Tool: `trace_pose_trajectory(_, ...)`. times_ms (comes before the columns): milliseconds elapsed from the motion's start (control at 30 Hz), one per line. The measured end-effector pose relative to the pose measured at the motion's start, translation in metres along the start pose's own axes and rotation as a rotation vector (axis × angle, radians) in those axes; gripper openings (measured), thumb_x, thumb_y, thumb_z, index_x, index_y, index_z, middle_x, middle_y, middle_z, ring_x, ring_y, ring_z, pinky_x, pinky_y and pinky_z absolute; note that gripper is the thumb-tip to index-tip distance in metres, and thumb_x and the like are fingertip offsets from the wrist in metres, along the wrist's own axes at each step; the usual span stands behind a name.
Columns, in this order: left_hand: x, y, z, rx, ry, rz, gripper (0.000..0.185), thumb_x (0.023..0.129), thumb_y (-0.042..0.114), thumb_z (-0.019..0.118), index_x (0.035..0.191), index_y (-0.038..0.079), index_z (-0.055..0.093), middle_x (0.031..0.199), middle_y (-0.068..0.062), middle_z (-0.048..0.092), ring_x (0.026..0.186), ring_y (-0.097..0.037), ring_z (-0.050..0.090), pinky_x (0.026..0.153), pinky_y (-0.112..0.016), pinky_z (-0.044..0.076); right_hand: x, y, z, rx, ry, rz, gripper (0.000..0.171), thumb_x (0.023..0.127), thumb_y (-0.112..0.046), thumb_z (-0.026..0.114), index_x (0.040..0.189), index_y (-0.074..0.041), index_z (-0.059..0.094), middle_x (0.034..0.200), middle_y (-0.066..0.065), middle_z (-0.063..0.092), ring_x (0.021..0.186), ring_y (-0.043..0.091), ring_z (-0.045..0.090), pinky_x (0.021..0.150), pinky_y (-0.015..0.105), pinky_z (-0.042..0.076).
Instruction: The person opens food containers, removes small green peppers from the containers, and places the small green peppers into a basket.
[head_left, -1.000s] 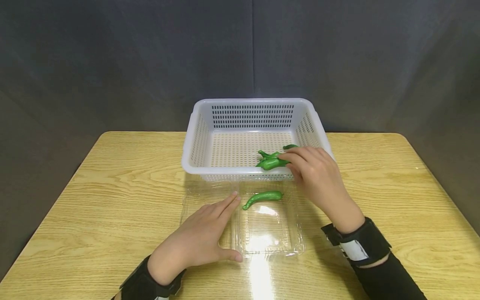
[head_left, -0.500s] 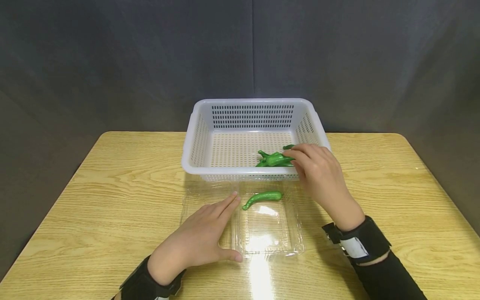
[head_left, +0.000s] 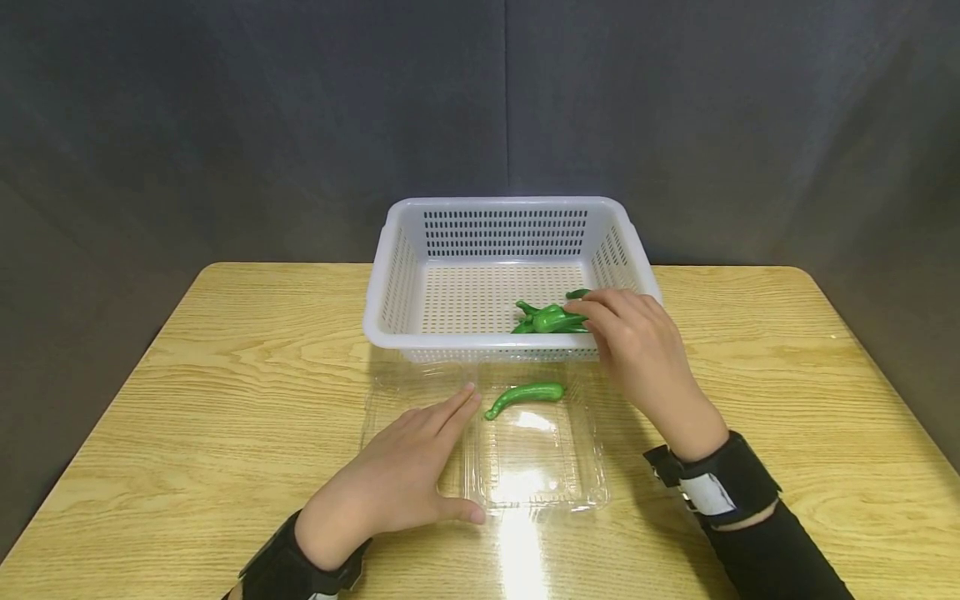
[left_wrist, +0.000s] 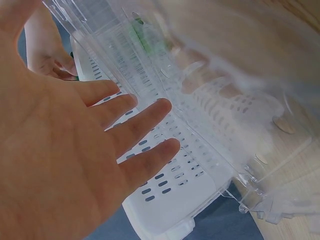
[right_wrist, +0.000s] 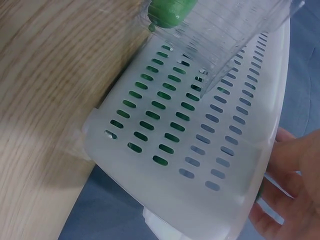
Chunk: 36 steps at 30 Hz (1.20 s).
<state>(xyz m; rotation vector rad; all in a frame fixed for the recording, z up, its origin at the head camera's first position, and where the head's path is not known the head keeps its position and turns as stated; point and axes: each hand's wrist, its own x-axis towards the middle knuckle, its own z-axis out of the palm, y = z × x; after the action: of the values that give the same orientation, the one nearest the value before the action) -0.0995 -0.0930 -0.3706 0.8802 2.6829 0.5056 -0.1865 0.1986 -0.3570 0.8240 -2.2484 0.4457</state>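
My left hand [head_left: 397, 475] rests with straight, spread fingers on the hinge side of a clear plastic clamshell container [head_left: 592, 467]. One green chili pepper [head_left: 528, 396] lies inside the container, near its far edge. Reaching over the front right rim of a white perforated basket [head_left: 390, 342], my right hand [head_left: 637, 350] pinches a green chili pepper [head_left: 550, 320] by one end, above the others there. Part of that pepper is hidden behind the fingers. In the right wrist view, a bit of green [right_wrist: 259, 192] shows between the right fingers [right_wrist: 282, 192].
Several more green peppers [head_left: 522, 327] lie at the basket's front right. The container's lid [head_left: 382, 400] lies unfolded to the left, partly under my left hand. A wooden table [head_left: 225, 375] bears everything, with a dark cloth backdrop [head_left: 300, 125] behind it.
My right hand has moved slightly back and right, taking the pinched pepper away from the basket's front rim. In the last half second it has barely shifted. The left hand stays put.
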Motion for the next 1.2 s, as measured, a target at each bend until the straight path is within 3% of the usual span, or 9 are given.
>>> trace_pose_trajectory(767,0.0003,0.0004,-0.0006,-0.002,0.000,0.001,0.117,0.076,0.064,0.073,0.160,0.011,0.012,0.166,-0.004,0.007,0.148,-0.024,0.020,0.119,-0.047,0.019,0.0002,0.0004,0.0019,0.010,0.000,-0.002,0.030,0.082,0.014,0.069,0.106,-0.003,0.072,0.104,0.011,0.071,0.096,0.031,0.065,0.077,0.044,0.052)
trace_pose_trajectory(1200,0.0002,0.0002,-0.0002,-0.005,-0.005,-0.005,0.117,0.076,0.064,0.074,0.160,0.012,0.012,0.166,-0.003,0.007,0.148,-0.024,0.020,0.119,-0.047,0.019,0.0032,-0.0038,0.0011,0.074,0.026,-0.063,0.022,0.085,0.008,0.068,0.104,-0.001,0.073,0.103,0.012,0.071,0.096,0.030,0.065,0.087,0.044,0.052)
